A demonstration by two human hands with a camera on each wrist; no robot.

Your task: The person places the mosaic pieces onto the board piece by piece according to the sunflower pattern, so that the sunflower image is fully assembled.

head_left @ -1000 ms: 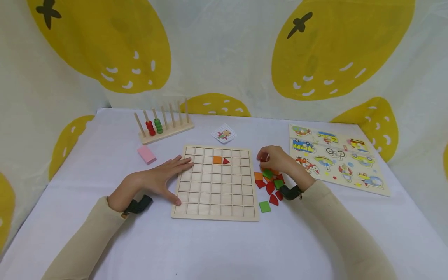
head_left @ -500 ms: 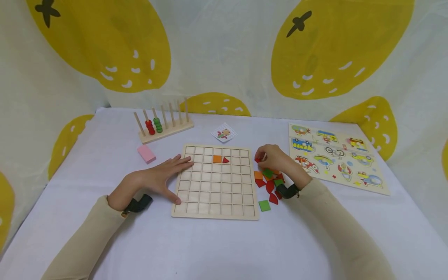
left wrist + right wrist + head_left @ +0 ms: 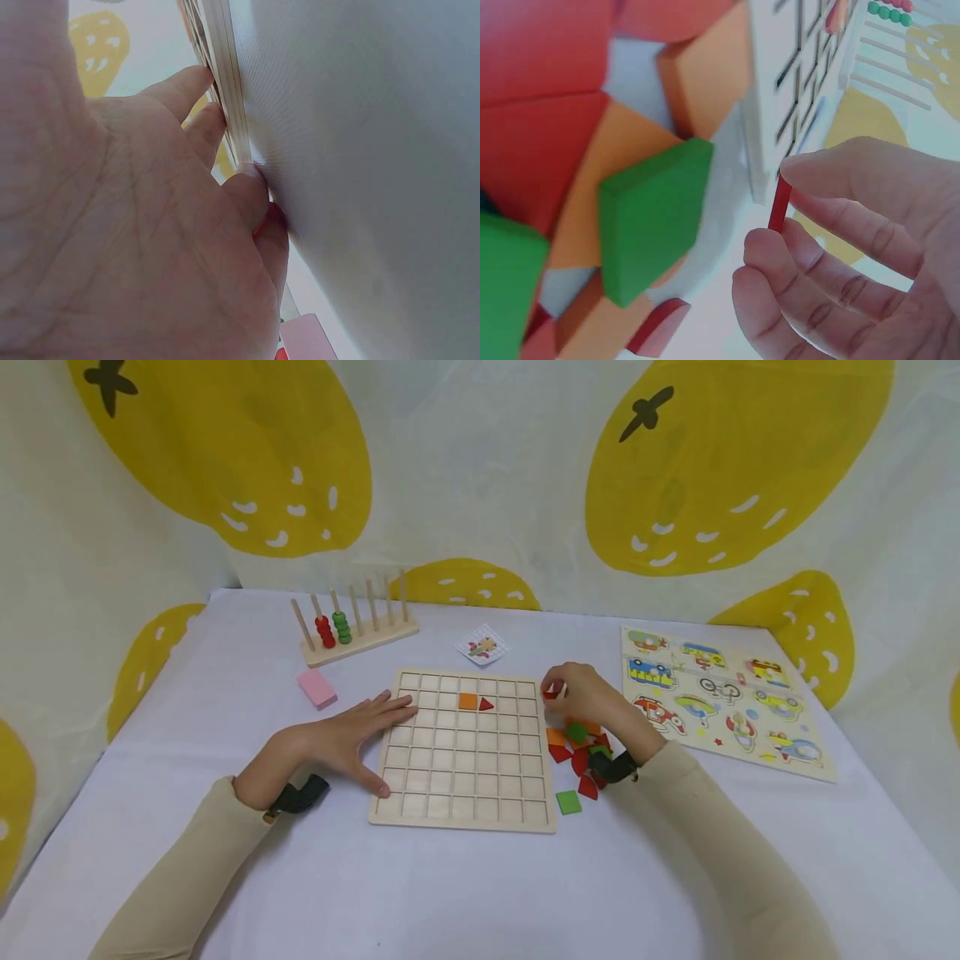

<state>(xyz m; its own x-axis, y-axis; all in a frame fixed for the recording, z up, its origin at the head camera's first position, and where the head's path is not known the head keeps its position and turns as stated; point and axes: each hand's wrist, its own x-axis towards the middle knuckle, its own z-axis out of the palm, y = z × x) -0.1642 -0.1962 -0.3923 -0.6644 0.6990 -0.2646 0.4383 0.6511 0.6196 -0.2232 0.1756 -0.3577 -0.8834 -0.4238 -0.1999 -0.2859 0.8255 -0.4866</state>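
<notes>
A wooden grid board (image 3: pixel 465 760) lies in the middle of the table. An orange square tile (image 3: pixel 468 702) and a red triangular tile (image 3: pixel 486 703) sit in its cells. My left hand (image 3: pixel 348 739) rests on the board's left edge, fingers spread; in the left wrist view its fingertips (image 3: pixel 196 79) touch the board's side. Beyond the board's right edge, my right hand (image 3: pixel 581 693) pinches a red tile (image 3: pixel 780 204) between thumb and fingers, its full shape hidden. Below that hand lies a pile of loose tiles, among them a green tile (image 3: pixel 656 217) and several red and orange ones.
A peg stand (image 3: pixel 360 642) with red and green beads stands at the back left, a pink block (image 3: pixel 317 689) near it. A small pattern card (image 3: pixel 482 645) lies behind the board. At right is a vehicle picture puzzle (image 3: pixel 720 702). A separate green square (image 3: pixel 568 802) lies nearer me.
My right hand has picked a red tile from the pile's far side and shifted slightly left and away, toward the board's edge. My left hand has stayed in place.
</notes>
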